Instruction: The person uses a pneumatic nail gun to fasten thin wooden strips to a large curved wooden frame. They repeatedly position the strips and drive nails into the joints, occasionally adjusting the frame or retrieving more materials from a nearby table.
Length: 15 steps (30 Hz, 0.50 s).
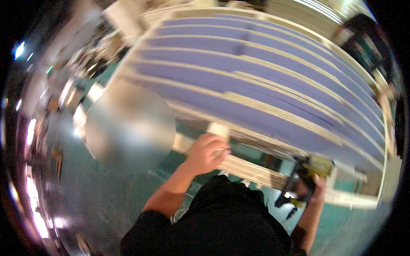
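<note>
My left hand (207,154) is curled above the near rail of a large wooden frame, beside a short pale wood block (218,129). Something thin and dark shows at its fingertips, too small to name. On the right, my right hand (319,187) grips a black and yellow nail gun (305,175), tilted over the near rail (252,167). Motion blur smears the tool's details. Beyond both hands, the wooden frame (380,187) holds a blue-purple panel (188,55) crossed by several pale wood strips (273,106).
Someone in dark clothing (363,38) stands at the far right corner. Clutter (98,55) lies on the left beyond the green floor (102,200). A round blurred patch (130,128) covers part of the left side. More timber (294,10) sits behind the frame.
</note>
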Motion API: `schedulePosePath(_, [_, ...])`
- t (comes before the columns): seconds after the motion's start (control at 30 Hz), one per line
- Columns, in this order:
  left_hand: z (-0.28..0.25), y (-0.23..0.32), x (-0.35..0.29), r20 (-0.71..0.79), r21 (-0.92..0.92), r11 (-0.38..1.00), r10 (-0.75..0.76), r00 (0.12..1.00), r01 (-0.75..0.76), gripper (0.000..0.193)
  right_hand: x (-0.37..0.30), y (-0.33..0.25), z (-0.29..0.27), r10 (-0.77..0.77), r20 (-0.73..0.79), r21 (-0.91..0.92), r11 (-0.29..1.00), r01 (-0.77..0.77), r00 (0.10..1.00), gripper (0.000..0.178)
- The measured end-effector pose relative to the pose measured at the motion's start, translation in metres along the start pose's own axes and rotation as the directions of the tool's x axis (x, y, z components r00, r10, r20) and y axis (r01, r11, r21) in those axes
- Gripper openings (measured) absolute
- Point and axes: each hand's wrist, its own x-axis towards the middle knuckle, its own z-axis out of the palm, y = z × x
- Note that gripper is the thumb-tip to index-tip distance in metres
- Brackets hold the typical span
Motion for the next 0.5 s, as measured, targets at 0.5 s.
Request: schedulePosePath(0.5, [-0.021,0.008,0.012,0.000,-0.042,0.997,-0.066,0.998,0.066,0.014,0.000,-0.007,0.046,0.091,0.054,0.047,0.995,-0.093,0.994,0.074])
